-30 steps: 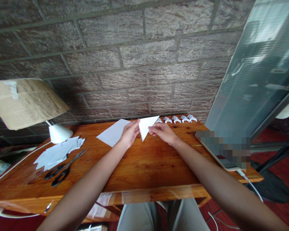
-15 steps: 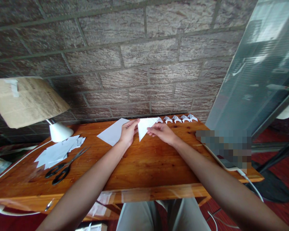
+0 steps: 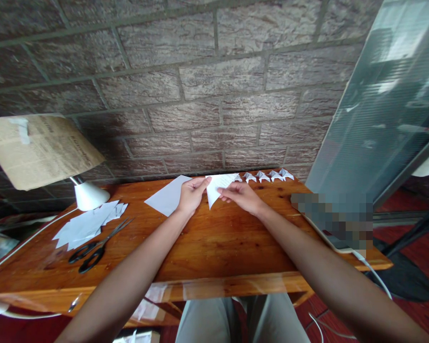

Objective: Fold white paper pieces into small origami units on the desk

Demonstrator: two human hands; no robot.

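A folded white sheet of paper (image 3: 215, 188), triangular with one point hanging down, is held up over the far part of the desk. At its left edge my left hand (image 3: 193, 194) pinches it between thumb and fingers. My right hand (image 3: 240, 195) grips its lower right side, the thumb lying on the front face. Behind my left hand a flat white sheet (image 3: 164, 197) lies on the desk, partly covered by that hand. Several small folded paper shapes (image 3: 262, 176) stand in a row along the back edge, to the right of the held paper.
Scissors (image 3: 99, 245) with black handles lie on the left of the wooden desk (image 3: 214, 247), beside a pile of white paper pieces (image 3: 86, 226). A lamp (image 3: 89, 195) stands behind them. A blurred-out device (image 3: 338, 226) with a white cable is on the right. A brick wall (image 3: 200, 95) rises behind.
The folded paper has shifted very slightly right and turned a little in my fingers. My left thumb has moved over onto its upper left corner. Both hands keep hold of it.
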